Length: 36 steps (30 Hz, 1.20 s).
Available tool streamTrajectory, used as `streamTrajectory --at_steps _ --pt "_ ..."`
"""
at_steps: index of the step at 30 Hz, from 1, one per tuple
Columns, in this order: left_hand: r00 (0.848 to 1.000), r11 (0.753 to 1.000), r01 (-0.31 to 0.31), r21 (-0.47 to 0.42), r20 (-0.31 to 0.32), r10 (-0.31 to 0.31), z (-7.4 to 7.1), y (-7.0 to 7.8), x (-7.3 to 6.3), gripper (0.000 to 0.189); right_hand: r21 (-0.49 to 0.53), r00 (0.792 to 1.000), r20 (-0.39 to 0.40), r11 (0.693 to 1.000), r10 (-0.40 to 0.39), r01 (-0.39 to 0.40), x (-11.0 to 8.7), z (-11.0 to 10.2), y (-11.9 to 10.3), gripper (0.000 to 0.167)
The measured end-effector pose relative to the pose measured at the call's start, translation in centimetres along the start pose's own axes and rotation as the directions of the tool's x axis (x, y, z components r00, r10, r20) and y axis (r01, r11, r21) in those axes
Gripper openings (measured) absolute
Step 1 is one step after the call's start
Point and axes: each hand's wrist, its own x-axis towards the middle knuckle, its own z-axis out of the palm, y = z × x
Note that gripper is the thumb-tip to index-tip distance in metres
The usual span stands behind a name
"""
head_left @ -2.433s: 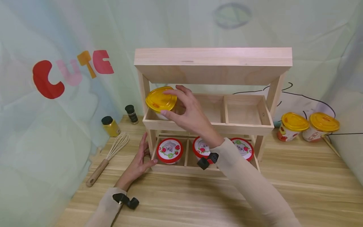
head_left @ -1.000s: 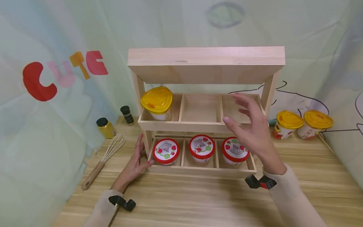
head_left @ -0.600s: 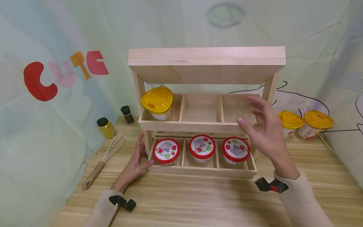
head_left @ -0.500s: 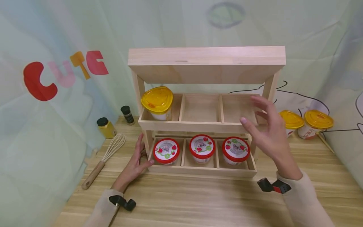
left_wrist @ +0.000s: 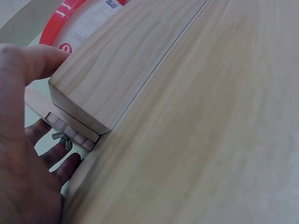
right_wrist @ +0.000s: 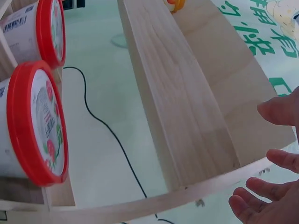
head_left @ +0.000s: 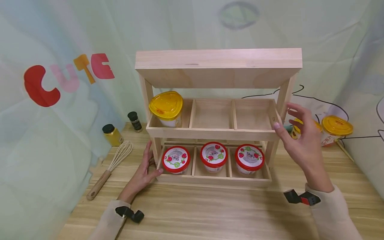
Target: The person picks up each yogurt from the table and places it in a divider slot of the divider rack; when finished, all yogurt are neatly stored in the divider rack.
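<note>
Wooden shelf (head_left: 219,59) stands between the two hands and farther out, its lower left front corner held by the left hand (head_left: 146,171): thumb over the tray edge, fingers around the outer side, just beside a metal wing nut (left_wrist: 62,139). The right hand (head_left: 306,141) is spread, fingers lightly bent, just outside the shelf's right end; the right wrist view shows a gap between fingertips and wood.

Leftward from that hand, the upper tray's front edge runs to a yellow-lidded cup (head_left: 166,106) in the far left compartment, above the left hand. An opening lies between this tray and the overhanging top board. Below, dividers part three red-lidded cups (head_left: 214,156), the leftmost near the left thumb. Nearer than the shelf, the wooden tabletop (head_left: 222,213) stretches between the forearms.

Directly behind the right hand and partly hidden by it is a second yellow-lidded cup (head_left: 295,134); a third yellow-lidded cup (head_left: 337,127) stands to its right, with a thin stick (head_left: 345,151) beside it. Outside the left hand lies a whisk (head_left: 106,176); beyond the whisk stand a yellow jar (head_left: 112,136) and a dark-capped shaker (head_left: 135,122). Behind everything, the printed backdrop (head_left: 192,23) bounds the reach.
</note>
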Motion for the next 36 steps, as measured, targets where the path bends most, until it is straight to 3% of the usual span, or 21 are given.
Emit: streamTrajectory --at_steps 6,11,18,24,29,36 --pt "1.000 1.000 0.001 0.007 0.002 -0.001 0.0 -0.1 0.0 0.114 -0.031 0.993 -0.049 0.993 0.109 -0.111 0.1 -0.3 1.5 0.063" --pt "1.000 1.000 -0.015 0.004 0.000 0.015 -0.1 0.0 0.0 0.114 0.009 0.972 -0.064 0.974 0.226 -0.226 0.4 -0.6 2.9 0.057" --pt "1.000 1.000 -0.014 -0.007 0.002 0.014 -0.1 0.1 -0.1 0.114 0.048 0.909 -0.077 0.912 0.409 -0.406 1.0 -1.4 5.0 0.057" --pt "1.000 1.000 -0.015 0.013 -0.002 0.015 0.0 0.0 -0.1 0.113 0.008 0.872 -0.140 0.881 0.469 -0.472 1.1 -1.4 6.7 0.059" --pt "1.000 1.000 0.000 0.013 -0.001 0.000 0.0 0.0 -0.1 0.113 -0.043 0.843 -0.147 0.848 0.518 -0.529 1.2 -1.4 8.4 0.067" --pt "1.000 1.000 0.001 0.007 -0.003 -0.001 0.0 0.0 0.0 0.114 -0.092 0.832 -0.150 0.830 0.534 -0.550 1.4 -1.3 10.8 0.073"
